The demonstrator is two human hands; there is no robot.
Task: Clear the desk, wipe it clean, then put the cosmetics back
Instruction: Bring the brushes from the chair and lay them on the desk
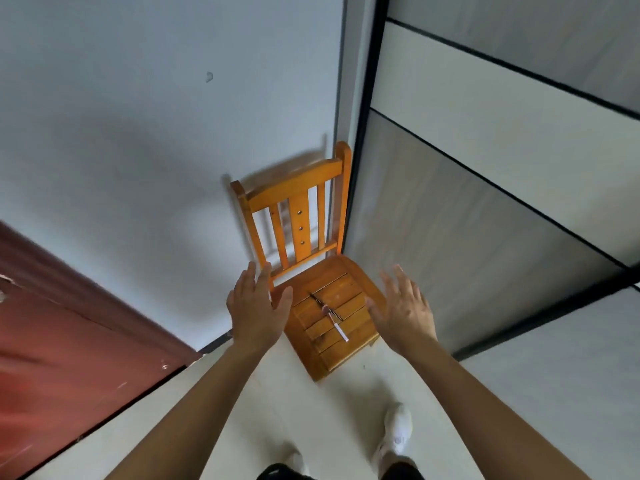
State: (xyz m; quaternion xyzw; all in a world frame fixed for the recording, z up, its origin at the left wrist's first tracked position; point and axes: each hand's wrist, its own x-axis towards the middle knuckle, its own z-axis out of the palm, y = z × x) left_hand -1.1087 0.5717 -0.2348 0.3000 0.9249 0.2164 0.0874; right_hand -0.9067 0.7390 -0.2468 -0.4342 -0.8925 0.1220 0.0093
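Two slim cosmetics lie on the chair (349, 271) seat: a dark pencil (320, 300) and a white-handled brush (337, 325) with a pinkish tip, crossed and touching near the seat's middle. Looks like the chair serves as a parking spot while the desk is dealt with; the desk is not in view.

Left hand (256, 306) hovers over the seat's left edge, fingers spread, nothing in it. Right hand (403, 308) hovers by the right edge, palm open and bare too. Both flank the pair, neither touching.

Chair sits tucked in the corner between wall (138, 133) and panelled wardrobe (485, 168), out of the walkway. Red door (69, 323) at left, white shoe (398, 427) below.

Can't tell whether this is drop-off or pickup.
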